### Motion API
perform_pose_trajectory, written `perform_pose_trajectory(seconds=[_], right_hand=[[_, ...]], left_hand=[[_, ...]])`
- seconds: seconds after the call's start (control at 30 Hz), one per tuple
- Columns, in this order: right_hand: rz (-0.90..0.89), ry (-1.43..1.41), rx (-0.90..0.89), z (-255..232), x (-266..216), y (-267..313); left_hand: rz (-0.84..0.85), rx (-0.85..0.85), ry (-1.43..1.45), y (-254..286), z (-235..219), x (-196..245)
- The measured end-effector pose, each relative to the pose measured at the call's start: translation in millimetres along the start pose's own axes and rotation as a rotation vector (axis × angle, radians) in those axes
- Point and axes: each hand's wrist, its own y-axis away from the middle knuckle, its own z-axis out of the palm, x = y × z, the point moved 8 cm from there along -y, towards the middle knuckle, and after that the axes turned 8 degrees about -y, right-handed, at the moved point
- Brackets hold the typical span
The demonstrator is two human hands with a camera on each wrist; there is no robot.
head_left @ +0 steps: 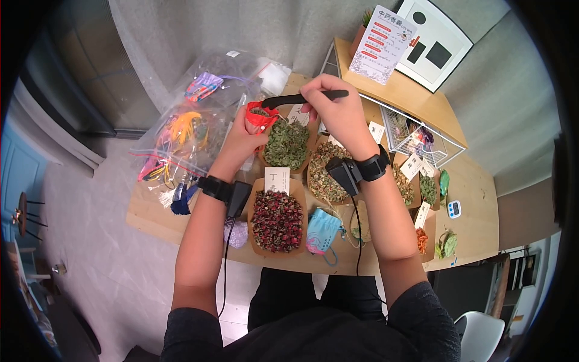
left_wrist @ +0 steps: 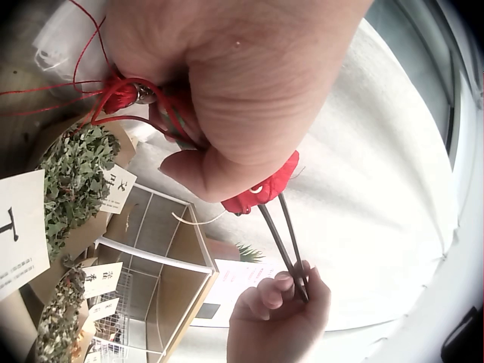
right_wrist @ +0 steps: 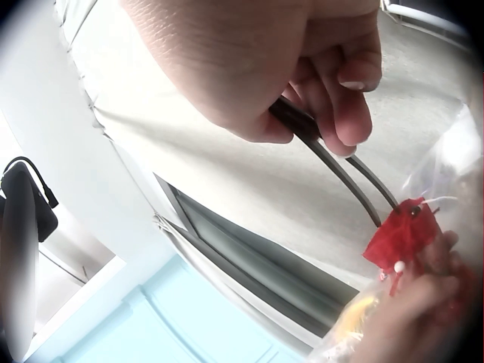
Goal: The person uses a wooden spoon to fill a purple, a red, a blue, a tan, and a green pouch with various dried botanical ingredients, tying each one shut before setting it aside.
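A small red pouch [head_left: 260,118] is gripped by my left hand [head_left: 242,140], its mouth upward with dark green herb bits inside. My right hand [head_left: 338,111] pinches long black tweezers [head_left: 286,101], whose tips reach the pouch mouth. In the right wrist view both tweezer arms run down to the red pouch [right_wrist: 402,236]. Red cords [left_wrist: 138,82] hang by my left hand in the left wrist view. Just below the pouch lies a paper tray of green dried leaves [head_left: 286,145]. What the tips hold inside the pouch is hidden.
Nearer me stand a tray of dark red buds [head_left: 277,222] and a light blue pouch [head_left: 324,230]. A tray of mixed herbs [head_left: 329,172] lies right of the leaves. Plastic bags [head_left: 181,133] cover the left side. Behind on the right are a wooden shelf [head_left: 395,75] and wire basket [head_left: 422,142].
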Motion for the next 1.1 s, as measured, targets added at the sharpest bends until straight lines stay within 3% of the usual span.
perform_pose_trajectory(seconds=[0.1, 0.33, 0.53, 0.67, 0.77, 0.93, 1.03, 1.1], right_hand=[[0.065, 0.026, 0.026, 0.0, -4.1, 1.0], [-0.052, 0.267, -0.093, 34.5, 1.7, 3.0], [0.051, 0.165, 0.069, 6.1, -24.1, 1.1], [-0.091, 0.277, 0.047, 16.0, -17.1, -1.8], [-0.091, 0.388, 0.008, 29.2, -12.5, 1.9], [-0.010, 0.215, 0.126, -2.9, -35.9, 8.5], [0.058, 0.153, 0.189, -27.2, -33.2, 13.9], [0.058, 0.220, 0.161, -31.8, -9.3, 18.0]], left_hand=[[0.022, 0.000, -0.012, 3.2, 3.7, 8.5], [0.025, -0.041, -0.127, 6.8, 9.5, 13.3], [0.057, -0.049, -0.065, 7.5, 13.1, 21.0], [0.082, -0.075, -0.090, 7.6, 13.7, 20.2], [0.092, -0.076, -0.123, 9.0, 14.4, 23.6], [0.147, 0.028, -0.121, 7.3, 7.4, 26.2], [0.136, 0.133, -0.193, 6.0, -5.8, 23.1], [0.104, 0.136, -0.076, 1.4, -14.2, 8.1]])
